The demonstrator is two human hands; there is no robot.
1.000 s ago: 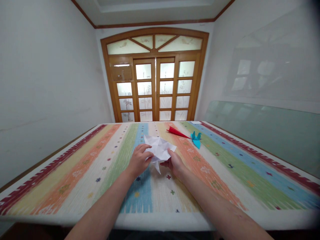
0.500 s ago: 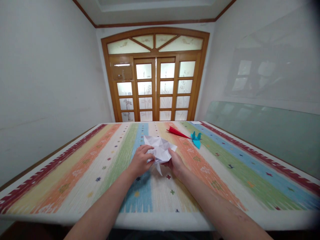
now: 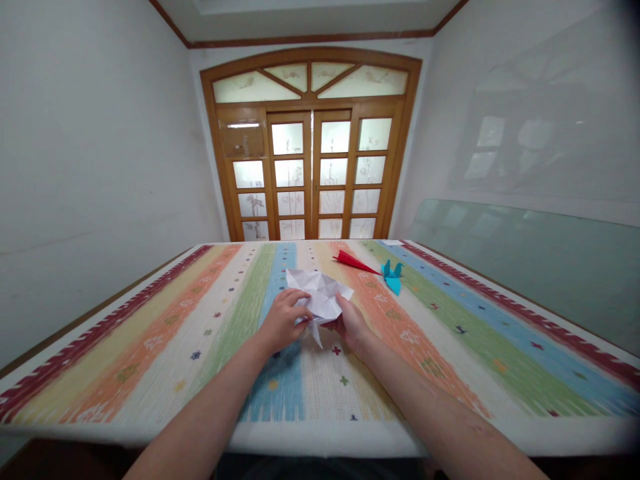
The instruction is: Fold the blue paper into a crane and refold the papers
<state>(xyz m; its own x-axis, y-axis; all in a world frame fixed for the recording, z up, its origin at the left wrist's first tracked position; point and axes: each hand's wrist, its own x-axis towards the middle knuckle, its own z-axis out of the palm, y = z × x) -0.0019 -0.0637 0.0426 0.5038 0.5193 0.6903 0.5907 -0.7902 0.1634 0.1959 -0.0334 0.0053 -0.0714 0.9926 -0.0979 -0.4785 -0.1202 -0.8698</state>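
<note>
White creased folded paper [image 3: 320, 298] at frame centre, pinched by left hand [image 3: 280, 325] and right hand [image 3: 353, 325] over striped tablecloth [image 3: 150, 333].

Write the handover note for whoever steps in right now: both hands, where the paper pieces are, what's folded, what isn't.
Left hand: fingers pinch the left edge of the white paper.
Right hand: grips the same sheet from its right side, thumb on top.
The white paper is creased all over and partly gathered, a point hanging down between the hands, held just above the striped tablecloth.
Done: a red folded piece and a blue folded bird lie further back on the cloth, to the right.
Left: the white sheet is not yet a finished shape; which fold comes next cannot be told.
</note>
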